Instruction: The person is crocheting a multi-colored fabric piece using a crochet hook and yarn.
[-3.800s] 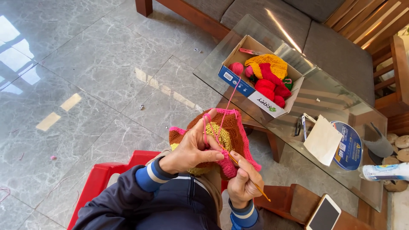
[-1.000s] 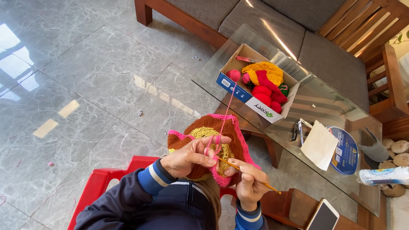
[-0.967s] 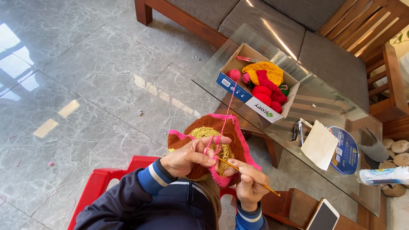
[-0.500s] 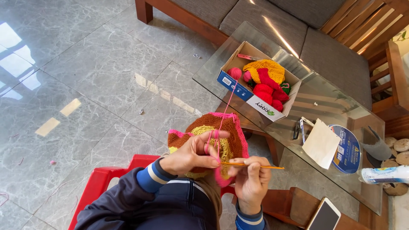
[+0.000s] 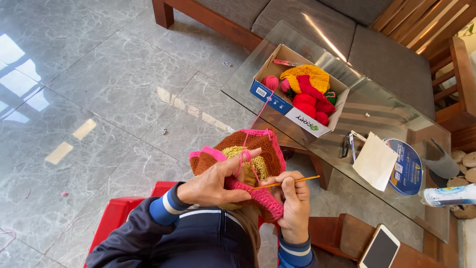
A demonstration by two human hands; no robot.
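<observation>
Pink-edged crochet piece (image 5: 248,159) pinched in left hand (image 5: 213,181); right hand (image 5: 292,198) fist-closed on hook (image 5: 285,182).

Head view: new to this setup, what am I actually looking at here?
There is no machine: a person wears a camera on the head, so the one picture looks down at their own two bare hands. The left hand grips a crocheted piece in brown, yellow and pink, with pink yarn looped over a finger. The right hand holds a thin orange crochet hook, tip at the pink edge. The yarn runs up to a cardboard box of yarn balls on a glass table. Also there: a white paper bag and a phone on a wooden ledge.
</observation>
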